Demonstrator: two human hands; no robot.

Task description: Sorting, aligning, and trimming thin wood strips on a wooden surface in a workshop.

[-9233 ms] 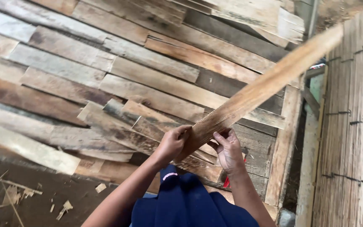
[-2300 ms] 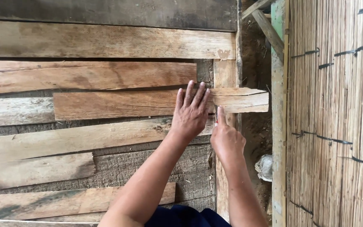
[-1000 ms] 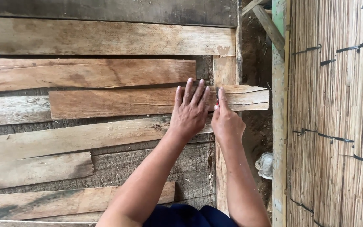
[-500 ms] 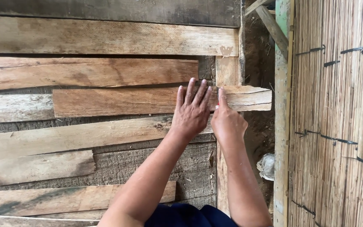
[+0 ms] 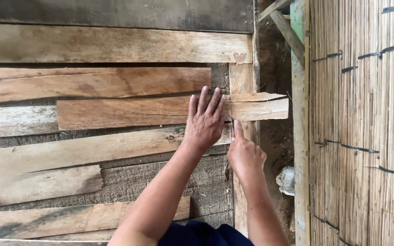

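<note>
Two bare hands over rough planks: the left hand [image 5: 204,123] lies flat, fingers spread, on a short reddish-brown wooden board [image 5: 128,112] that overhangs the upright pale edge plank [image 5: 241,82]. The right hand [image 5: 245,154] is curled with its forefinger out beside the board's near edge; whether it grips anything I cannot tell. Woven reed wall [image 5: 365,118] on the right, white crumpled bag [image 5: 287,180] below.

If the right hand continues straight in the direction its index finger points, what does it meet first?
Probably the near edge of the short brown wooden plank that the left hand presses flat; the right hand points up at it, just below.
</note>
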